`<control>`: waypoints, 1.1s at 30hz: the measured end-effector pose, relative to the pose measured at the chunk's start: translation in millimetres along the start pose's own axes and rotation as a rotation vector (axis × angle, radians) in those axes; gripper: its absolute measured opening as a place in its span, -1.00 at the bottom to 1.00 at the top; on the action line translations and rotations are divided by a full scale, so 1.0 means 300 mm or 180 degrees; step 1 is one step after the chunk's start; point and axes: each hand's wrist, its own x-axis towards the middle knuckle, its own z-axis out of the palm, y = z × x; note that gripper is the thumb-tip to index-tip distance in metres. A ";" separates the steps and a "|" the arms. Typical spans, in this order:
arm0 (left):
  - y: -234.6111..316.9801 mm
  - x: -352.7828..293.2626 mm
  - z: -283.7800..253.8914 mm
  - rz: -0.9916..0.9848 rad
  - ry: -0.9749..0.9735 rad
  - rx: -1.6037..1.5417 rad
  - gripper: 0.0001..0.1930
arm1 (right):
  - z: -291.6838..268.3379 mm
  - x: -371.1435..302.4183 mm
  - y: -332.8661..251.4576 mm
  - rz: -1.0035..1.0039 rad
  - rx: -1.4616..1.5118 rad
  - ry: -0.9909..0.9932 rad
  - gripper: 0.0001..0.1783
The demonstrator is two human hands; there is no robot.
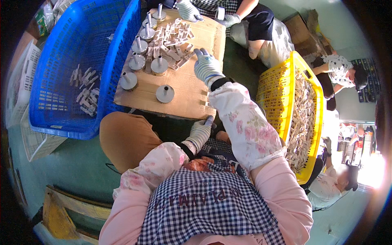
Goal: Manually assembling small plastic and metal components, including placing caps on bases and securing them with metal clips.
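My right hand [207,67], in a striped knit glove, reaches over the right part of a cardboard-topped work surface [188,96]. Its fingers stretch toward a pile of small light-grey clip-like parts [171,41], and I see nothing held in them. At the near right corner of the cardboard, my left hand [199,134] is closed, its fingertips by the edge; whatever it may hold is hidden. Several round metal discs with upright posts, one of them a near disc [165,94], stand left of and in front of the pile. A few small parts [206,103] lie along the right edge.
On the left stands a blue basket [108,69] with some loose parts inside. A yellow basket [275,87] full of similar parts is at the right. Across the cardboard, a co-worker's gloved hands [190,11] are at work. Other people sit farther right.
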 end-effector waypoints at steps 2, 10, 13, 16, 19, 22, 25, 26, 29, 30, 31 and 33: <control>0.012 -0.013 0.001 -0.0124 -0.0004 -0.0153 -0.58 | 0.006 0.051 -0.005 -0.0152 -0.0209 0.0080 -0.38; 0.006 -0.005 -0.017 -0.0155 0.0046 -0.0114 -0.59 | 0.046 0.089 -0.045 -0.0636 0.0302 -0.0421 -0.39; 0.017 -0.007 0.003 -0.0190 -0.0026 -0.0110 -0.59 | 0.091 -0.044 0.032 -0.1241 0.0099 -0.0234 -0.37; 0.018 -0.011 0.006 -0.0183 0.0006 -0.0124 -0.60 | 0.061 -0.182 0.034 -0.1171 -0.0032 -0.0073 -0.38; 0.009 0.003 0.005 -0.0263 0.0051 0.0249 -0.62 | 0.021 -0.276 0.005 -0.0489 -0.0320 0.0168 -0.52; -0.113 0.087 0.008 -0.0208 0.0114 0.0510 -0.66 | -0.011 -0.353 -0.086 -0.0419 -0.0943 0.0109 -0.47; -0.114 0.095 0.007 -0.0132 0.0069 0.0405 -0.65 | 0.067 -0.374 -0.099 -0.0484 -0.0669 0.0398 -0.61; -0.092 0.086 0.003 -0.0129 0.0045 0.0317 -0.65 | 0.052 -0.377 -0.098 -0.0345 -0.0452 0.0331 -0.65; -0.023 0.033 0.002 -0.0162 0.0008 0.0125 -0.63 | 0.049 -0.367 -0.068 0.0056 -0.0116 0.0552 -0.84; -0.005 0.015 0.005 -0.0184 0.0008 0.0068 -0.62 | 0.033 -0.366 -0.028 0.0080 0.0226 0.0717 -0.88; 0.016 0.003 0.003 -0.0215 0.0026 -0.0013 -0.62 | 0.010 -0.365 0.022 0.0001 0.0345 0.0755 -0.89; 0.051 -0.020 0.005 -0.0304 0.0108 -0.0281 -0.60 | -0.051 -0.371 0.103 0.0326 0.0915 0.0707 -0.87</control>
